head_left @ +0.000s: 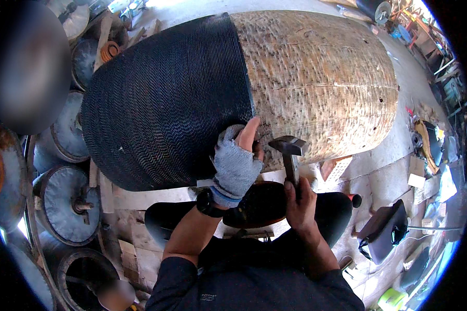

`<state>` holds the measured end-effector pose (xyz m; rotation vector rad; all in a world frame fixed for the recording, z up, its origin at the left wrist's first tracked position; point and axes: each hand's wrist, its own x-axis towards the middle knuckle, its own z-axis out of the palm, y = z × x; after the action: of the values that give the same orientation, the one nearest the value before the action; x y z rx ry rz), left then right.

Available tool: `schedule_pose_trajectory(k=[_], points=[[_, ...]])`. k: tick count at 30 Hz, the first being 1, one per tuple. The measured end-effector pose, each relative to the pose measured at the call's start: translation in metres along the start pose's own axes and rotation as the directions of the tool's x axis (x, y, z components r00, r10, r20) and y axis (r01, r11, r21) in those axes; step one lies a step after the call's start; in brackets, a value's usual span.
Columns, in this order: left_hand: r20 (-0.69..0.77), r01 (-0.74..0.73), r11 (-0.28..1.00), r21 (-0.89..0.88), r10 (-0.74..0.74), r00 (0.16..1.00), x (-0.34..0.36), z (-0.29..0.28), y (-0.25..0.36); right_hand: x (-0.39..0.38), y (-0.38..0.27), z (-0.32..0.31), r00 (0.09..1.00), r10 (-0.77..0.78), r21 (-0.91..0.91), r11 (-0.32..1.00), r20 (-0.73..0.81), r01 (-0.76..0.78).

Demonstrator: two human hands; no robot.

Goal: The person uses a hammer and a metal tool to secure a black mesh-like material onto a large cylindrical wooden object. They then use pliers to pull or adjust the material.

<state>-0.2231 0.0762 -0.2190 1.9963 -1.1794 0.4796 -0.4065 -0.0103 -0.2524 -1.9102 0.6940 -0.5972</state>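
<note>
A large wooden drum point(321, 83) lies across in front of me. Its left part is covered by closely set black ridged rows point(166, 98), and pale, pitted wood shows on the right. At the lower front edge of the black rows is my left hand point(237, 163), in a grey fingerless glove. Its fingers are curled against the drum with one digit pointing up; what they pinch, if anything, is hidden. My right hand point(301, 205) grips a hammer point(290, 150) by its handle, the metal head raised close to the bare wood, just right of the left hand.
Several metal-ended cylinders point(70, 207) stand along the left, with wooden bars point(105, 189) beside them. To the right on the floor are a dark bag-like object point(381, 230) and a bright green container point(393, 299). Clutter lines the far right. A dark round seat-like thing point(257, 205) shows between my legs.
</note>
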Motion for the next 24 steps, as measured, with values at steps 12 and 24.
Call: schedule_pose_trajectory(k=[12,24], points=[[0.011,0.140,0.990,-0.002,-0.140,0.990,0.004,0.008,0.011,0.003,-0.006,0.001,0.985,-0.173,-0.192,0.966,0.019,0.174],[0.061,0.205,0.978,-0.023,-0.204,0.977,0.006,0.005,0.013,0.004,-0.014,-0.003,0.997,-0.053,-0.291,0.954,0.055,0.066]])
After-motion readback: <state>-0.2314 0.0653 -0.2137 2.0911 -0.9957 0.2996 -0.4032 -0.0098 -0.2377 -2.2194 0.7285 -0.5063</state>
